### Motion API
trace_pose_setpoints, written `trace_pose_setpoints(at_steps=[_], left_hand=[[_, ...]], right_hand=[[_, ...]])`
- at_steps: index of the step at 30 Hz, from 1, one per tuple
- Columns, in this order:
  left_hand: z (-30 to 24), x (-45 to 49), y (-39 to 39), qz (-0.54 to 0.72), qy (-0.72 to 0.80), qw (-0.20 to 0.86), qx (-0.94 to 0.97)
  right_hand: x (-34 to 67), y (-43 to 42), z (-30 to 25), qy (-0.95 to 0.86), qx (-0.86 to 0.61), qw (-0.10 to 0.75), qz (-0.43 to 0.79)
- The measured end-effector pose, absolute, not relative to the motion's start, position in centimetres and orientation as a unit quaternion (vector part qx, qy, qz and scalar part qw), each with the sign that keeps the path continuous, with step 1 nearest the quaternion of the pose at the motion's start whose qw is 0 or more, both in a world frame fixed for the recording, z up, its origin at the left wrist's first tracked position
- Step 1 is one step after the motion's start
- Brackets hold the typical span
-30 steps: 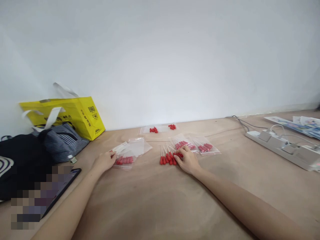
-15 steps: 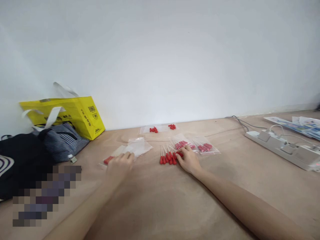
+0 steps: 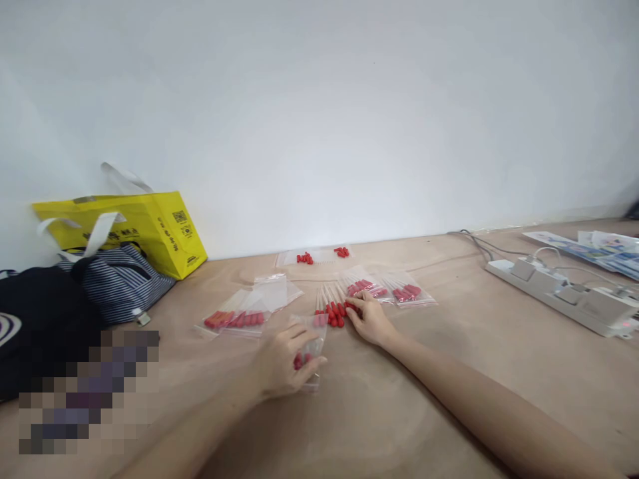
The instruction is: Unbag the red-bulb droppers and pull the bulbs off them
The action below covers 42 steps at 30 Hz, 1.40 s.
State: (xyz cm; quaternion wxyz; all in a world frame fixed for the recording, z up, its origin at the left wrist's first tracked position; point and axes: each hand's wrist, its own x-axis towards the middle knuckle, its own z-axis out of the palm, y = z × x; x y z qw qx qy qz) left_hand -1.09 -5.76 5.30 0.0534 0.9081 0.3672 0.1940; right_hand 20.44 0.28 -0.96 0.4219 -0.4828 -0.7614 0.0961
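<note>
My left hand [image 3: 287, 359] is closed on a clear zip bag [image 3: 319, 332] with red pieces inside it, above the table near the middle. Its fingers cover part of the bag. Just beyond the bag lies a fanned pile of thin pale sticks with thick red ends [image 3: 335, 313]. At the right side of this pile, my right hand [image 3: 369, 318] has its fingertips closed on a red end; the rest of that stick is hard to make out. Filled clear bags lie behind my right hand [image 3: 367, 287], to its right [image 3: 407, 293] and left of the pile [image 3: 244, 319].
Against the wall lies a clear bag with red pieces [image 3: 305, 258]. Left are a yellow bag [image 3: 170, 233], a striped pouch [image 3: 120, 286] and a dark bag [image 3: 44, 326]. A power strip [image 3: 549, 296] with plugs and papers [image 3: 594, 249] are at right.
My left hand has moved right and nearer me, from the left bags, and now carries a bag with red pieces. My right hand stays at the stick pile.
</note>
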Motion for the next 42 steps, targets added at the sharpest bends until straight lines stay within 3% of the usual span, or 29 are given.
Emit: trace_pose_setpoints(at_steps=[7,12,15,20,26,34,42], left_hand=[[4.2,-5.3,-4.4,0.101,0.339,0.132,0.926],[3.6,-4.9,-6.0,0.107,0.385,0.078,0.913],[3.7,-4.6,-7.1,0.123,0.433,0.044,0.892],[4.5,-5.5,-7.5,0.103,0.359,0.024,0.927],[4.6,-5.5,-6.5,0.016,0.299,0.092,0.950],[2.7,-3.3,-7.1,0.095,0.333,0.105,0.932],[3.4,-2.0,-8.2,0.184,0.376,0.119,0.900]], right_hand=[[20.1,1.2,-0.8,-0.779,-0.466,0.409,0.093],[20.0,0.6,-0.6,-0.729,-0.474,0.488,0.084],[20.0,-1.1,-0.1,-0.746,-0.440,0.493,0.088],[19.8,-4.5,0.8,-0.839,-0.326,0.412,0.144],[19.4,-5.7,0.8,-0.906,-0.215,0.325,0.165],[19.4,-5.3,0.6,-0.891,-0.251,0.326,0.191],[19.3,-5.6,1.1,-0.857,-0.234,0.341,0.308]])
